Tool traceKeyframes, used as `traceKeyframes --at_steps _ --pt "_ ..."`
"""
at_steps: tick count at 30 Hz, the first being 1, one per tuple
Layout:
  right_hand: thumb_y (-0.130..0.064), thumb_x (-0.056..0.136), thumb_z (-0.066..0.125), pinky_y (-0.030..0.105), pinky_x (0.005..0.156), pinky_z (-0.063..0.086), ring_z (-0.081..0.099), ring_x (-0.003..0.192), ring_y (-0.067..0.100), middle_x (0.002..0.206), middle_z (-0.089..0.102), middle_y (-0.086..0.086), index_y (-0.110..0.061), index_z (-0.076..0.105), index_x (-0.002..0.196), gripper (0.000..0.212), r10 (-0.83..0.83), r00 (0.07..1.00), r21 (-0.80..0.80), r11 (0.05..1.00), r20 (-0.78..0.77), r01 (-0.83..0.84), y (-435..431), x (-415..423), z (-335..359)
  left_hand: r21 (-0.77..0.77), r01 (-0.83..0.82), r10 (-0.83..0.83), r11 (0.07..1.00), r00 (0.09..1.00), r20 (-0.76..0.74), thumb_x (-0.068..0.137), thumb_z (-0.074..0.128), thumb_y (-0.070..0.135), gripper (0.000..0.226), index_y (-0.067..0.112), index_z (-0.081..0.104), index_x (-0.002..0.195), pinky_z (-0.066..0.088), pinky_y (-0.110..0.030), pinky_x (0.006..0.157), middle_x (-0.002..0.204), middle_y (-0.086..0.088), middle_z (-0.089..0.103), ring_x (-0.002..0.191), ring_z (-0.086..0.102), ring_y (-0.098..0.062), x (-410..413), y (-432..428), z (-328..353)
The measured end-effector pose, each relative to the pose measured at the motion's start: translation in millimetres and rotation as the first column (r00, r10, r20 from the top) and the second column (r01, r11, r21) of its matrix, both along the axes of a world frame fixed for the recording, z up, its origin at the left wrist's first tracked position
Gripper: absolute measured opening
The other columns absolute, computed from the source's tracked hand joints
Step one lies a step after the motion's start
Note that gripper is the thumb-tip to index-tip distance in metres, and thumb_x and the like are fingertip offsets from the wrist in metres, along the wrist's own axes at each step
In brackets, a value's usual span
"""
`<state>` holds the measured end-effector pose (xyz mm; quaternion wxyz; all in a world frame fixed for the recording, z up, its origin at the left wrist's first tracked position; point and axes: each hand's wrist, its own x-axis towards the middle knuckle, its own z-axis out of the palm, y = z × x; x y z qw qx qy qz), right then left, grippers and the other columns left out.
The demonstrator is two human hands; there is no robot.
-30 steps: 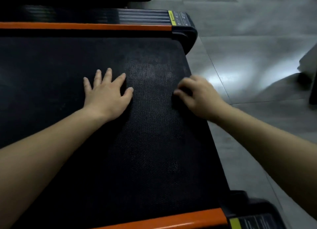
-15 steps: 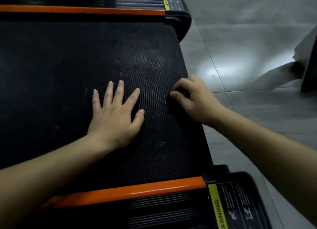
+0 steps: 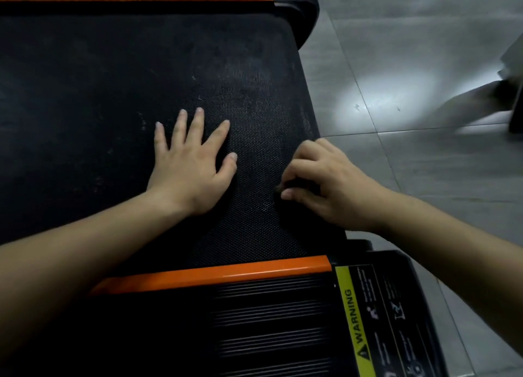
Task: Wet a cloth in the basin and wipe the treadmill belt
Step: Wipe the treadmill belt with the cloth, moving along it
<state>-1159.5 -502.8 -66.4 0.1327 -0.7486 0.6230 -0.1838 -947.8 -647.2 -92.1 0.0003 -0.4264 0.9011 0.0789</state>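
Left hand [image 3: 189, 167] flat on treadmill belt [image 3: 113, 79], fingers straight and spread, holds nothing. Right hand [image 3: 325, 184] beside it, near belt's right edge, fingers curled, thumb tip against small dark bit [image 3: 278, 190]; cannot tell if it is cloth or shadow, grip unclear. Belt lies under both hands. Orange strip [image 3: 215, 272] near forearms, grey floor [image 3: 424, 65] at right
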Motion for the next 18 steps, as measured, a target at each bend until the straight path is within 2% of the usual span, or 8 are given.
traceKeyframes --at_steps 4,8,11,14,16,18 --pt "-0.049 0.090 0.057 0.032 0.081 0.045 0.050 0.094 0.015 0.097 0.051 -0.007 -0.026 0.070 0.094 0.027 0.100 0.988 0.154 0.981 0.118 -0.117 33 -7 15 0.012 -0.001 0.001 1.000 1.000 -0.004 0.091 0.012 0.065 0.075 0.036 0.013 0.160 -0.010 -0.058 0.121 0.169 -0.010 -0.001 0.155 -0.010 -0.028 0 1 1" --pt "-0.041 0.089 0.067 0.028 0.079 0.048 0.058 0.093 0.012 0.095 0.056 -0.009 -0.028 0.071 0.092 0.014 -0.006 0.954 0.339 0.936 0.298 -0.100 50 -24 18 0.040 -0.003 0.004 0.999 1.000 -0.022 0.089 0.014 0.066 0.076 0.036 0.016 0.159 -0.009 -0.058 0.121 0.169 -0.010 0.002 0.155 -0.009 -0.028 0 2 4" --pt "-0.037 0.087 0.069 0.028 0.077 0.049 0.061 0.090 0.015 0.092 0.058 -0.008 -0.028 0.071 0.092 0.011 -0.181 0.909 0.323 0.945 0.376 0.054 67 -27 13 0.074 0.009 -0.003 0.997 0.997 -0.077 0.088 0.025 0.065 0.075 0.032 0.034 0.154 0.001 -0.060 0.121 0.166 -0.013 0.019 0.155 0.006 -0.031 1 -2 14" --pt "-0.036 0.085 0.066 0.025 0.078 0.047 0.058 0.089 0.012 0.090 0.057 -0.008 -0.024 0.068 0.092 0.014 -0.340 0.871 0.188 0.938 0.355 0.289 88 -18 11 0.050 0.022 -0.015 0.999 0.989 -0.145 0.089 0.040 0.061 0.065 0.022 0.056 0.139 0.027 -0.063 0.115 0.147 -0.014 0.047 0.139 0.039 -0.037 5 -1 34" --pt "-0.041 0.087 0.062 0.026 0.080 0.045 0.055 0.090 0.009 0.091 0.054 -0.011 -0.026 0.066 0.093 0.017 -0.434 0.836 0.137 0.901 0.336 0.412 100 -12 15 0.098 0.026 -0.010 0.995 0.986 -0.165 0.094 0.048 0.056 0.057 0.021 0.057 0.138 0.037 -0.059 0.109 0.141 -0.013 0.050 0.130 0.047 -0.036 2 4 51" --pt "-0.041 0.088 0.061 0.031 0.082 0.045 0.054 0.092 0.011 0.093 0.053 -0.011 -0.025 0.066 0.097 0.019 -0.506 0.792 0.123 0.859 0.342 0.496 112 -9 22 0.173 0.045 -0.013 0.984 0.984 -0.177 0.097 0.052 0.052 0.054 0.022 0.053 0.142 0.041 -0.054 0.106 0.142 -0.009 0.050 0.131 0.046 -0.033 -8 16 68"
